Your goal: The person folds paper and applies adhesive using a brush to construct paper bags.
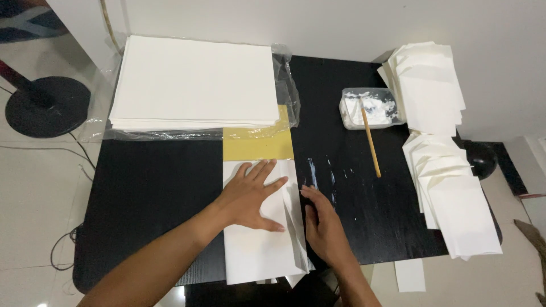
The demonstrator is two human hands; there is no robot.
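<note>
A big black wooden table [148,193] fills most of the view. At its far left side sits a tall stack of large white paper sheets [193,79] on a clear plastic wrap. Along the right edge lie two fanned piles of folded white paper pieces [449,199]. Near them is a small clear plastic tub of white paste [371,108], with a thin wooden stick [371,145] leaning out of it onto the table. A flat yellow card [259,145] lies in the middle.

Just below the yellow card, near the front edge of the table, is the folded white paper sheet [256,250]. It looks very light, thin and bendy, so it would crease or tear easily, and wet paste would make it sticky. It is probably best pressed flat with a palm and pinched gently at its folded right edge.

The left hand [250,196] lies flat on top of the sheet, fingers spread wide, holding it down and grabbing nothing. The right hand [321,224] stands on its side by the sheet's folded edge, fingers straight and touching the fold, not wrapped around anything.
</note>
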